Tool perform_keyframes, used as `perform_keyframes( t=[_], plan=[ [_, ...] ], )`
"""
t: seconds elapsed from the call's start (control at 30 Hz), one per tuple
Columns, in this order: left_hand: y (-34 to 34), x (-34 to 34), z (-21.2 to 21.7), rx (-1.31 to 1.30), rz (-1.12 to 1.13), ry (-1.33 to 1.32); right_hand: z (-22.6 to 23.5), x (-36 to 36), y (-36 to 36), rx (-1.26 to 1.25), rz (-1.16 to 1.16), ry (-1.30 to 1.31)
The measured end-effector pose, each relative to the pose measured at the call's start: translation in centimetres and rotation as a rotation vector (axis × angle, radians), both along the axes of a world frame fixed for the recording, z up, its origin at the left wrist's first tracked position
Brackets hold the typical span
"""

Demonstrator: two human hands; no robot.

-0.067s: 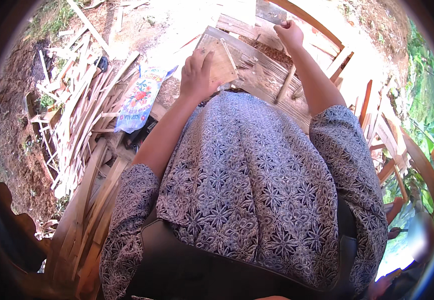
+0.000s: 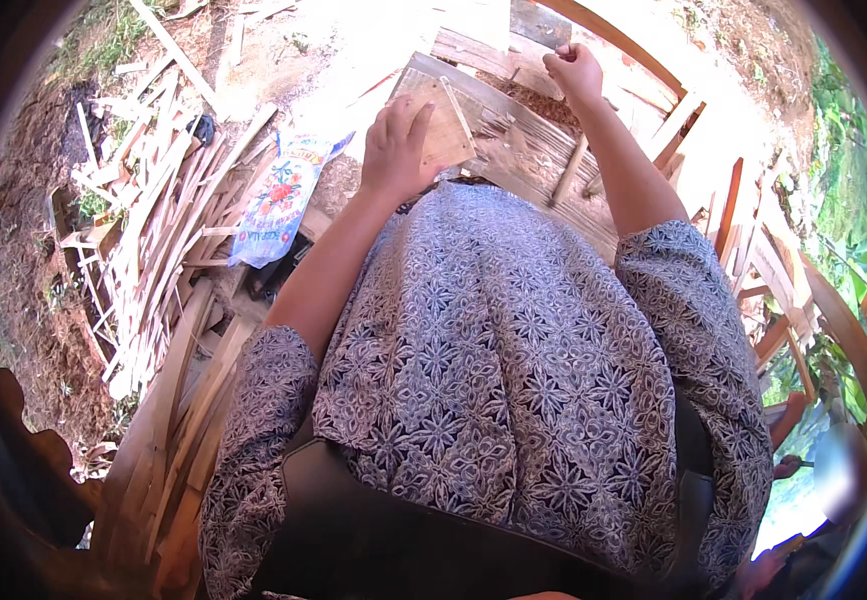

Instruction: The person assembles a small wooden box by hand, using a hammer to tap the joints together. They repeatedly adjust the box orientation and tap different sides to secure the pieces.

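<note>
A pale square wooden board [image 2: 446, 138] lies tilted on the grey plank work surface in front of me, with a thin strip of wood [image 2: 457, 105] along its right edge. My left hand [image 2: 397, 150] grips the board's left side, its thumb on the face and its fingers curled over the edge. Raised above the planks to the right, my right hand [image 2: 576, 75] is closed in a fist. Whatever it may hold is hidden or lost in the glare; a small dark spot shows at its top.
A white plastic bag with red flowers [image 2: 279, 200] lies left of my forearm. Beyond it is a heap of thin wood offcuts [image 2: 159, 240]. A short stick [image 2: 571, 170] rests on the planks, and longer timbers [image 2: 669, 140] lie at the right.
My right hand has shifted very slightly to the left. The left hand and the board stay in place.
</note>
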State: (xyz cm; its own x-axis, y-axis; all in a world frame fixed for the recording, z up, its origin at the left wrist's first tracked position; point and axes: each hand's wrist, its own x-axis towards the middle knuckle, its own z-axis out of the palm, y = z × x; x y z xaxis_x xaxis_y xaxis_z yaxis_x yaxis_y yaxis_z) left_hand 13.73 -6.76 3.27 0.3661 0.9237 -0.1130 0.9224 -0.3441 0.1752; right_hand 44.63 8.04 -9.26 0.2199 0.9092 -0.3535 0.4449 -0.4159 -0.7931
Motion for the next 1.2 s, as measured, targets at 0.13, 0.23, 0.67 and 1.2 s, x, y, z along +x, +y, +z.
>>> perform_keyframes(
  t=[0.13, 0.23, 0.67, 1.2],
  plan=[
    [1.9, 1.4, -0.2, 0.044, -0.168, 0.201, 3.1, -2.4, -6.5, -0.024, -0.124, 0.47],
    [3.4, 1.4, -1.1, -0.01, -0.221, 0.249, 4.7, -4.1, -11.2, -0.023, -0.115, 0.615],
    [3.3, 1.9, -4.8, 0.185, 0.003, -0.1, 8.6, -8.2, -13.9, 0.059, -0.091, 0.636],
    [7.0, 3.5, -5.6, -0.094, 0.005, -0.72, 5.7, -10.2, -10.9, 0.202, -0.026, 0.184]
  ],
)
